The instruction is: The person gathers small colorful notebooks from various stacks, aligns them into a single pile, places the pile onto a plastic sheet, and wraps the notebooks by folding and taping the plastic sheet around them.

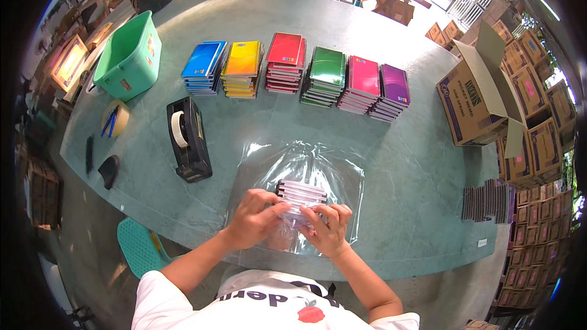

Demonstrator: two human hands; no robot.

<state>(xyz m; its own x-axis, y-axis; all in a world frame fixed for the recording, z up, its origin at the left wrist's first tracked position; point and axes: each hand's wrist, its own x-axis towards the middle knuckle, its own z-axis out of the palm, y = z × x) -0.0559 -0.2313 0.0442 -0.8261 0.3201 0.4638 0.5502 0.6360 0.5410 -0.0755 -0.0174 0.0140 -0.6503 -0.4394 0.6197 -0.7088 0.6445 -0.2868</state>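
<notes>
Directly in front of me, a small stack of notebooks (pixel 302 191) stands with its pale page edges showing. Beneath and around it spreads a shiny clear plastic sheet (pixel 330 168) on the green table. My left hand (pixel 259 215) is closed at the stack's near left side, thumb and fingers pinching the plastic. On the near right side, my right hand (pixel 330 226) pinches the plastic too, fingers bent and thumb toward the middle. The plastic's near edge is bunched between both hands. The notebooks' covers are mostly hidden.
Spiral notebooks in blue, yellow, red (pixel 285 49), green, pink and purple stand in piles beyond the plastic. Left are a black tape dispenser (pixel 192 146), a tape roll (pixel 120 119) with a blue tool and a green bin (pixel 125 64). An open carton (pixel 471 101) and grey stacks (pixel 486 203) are right.
</notes>
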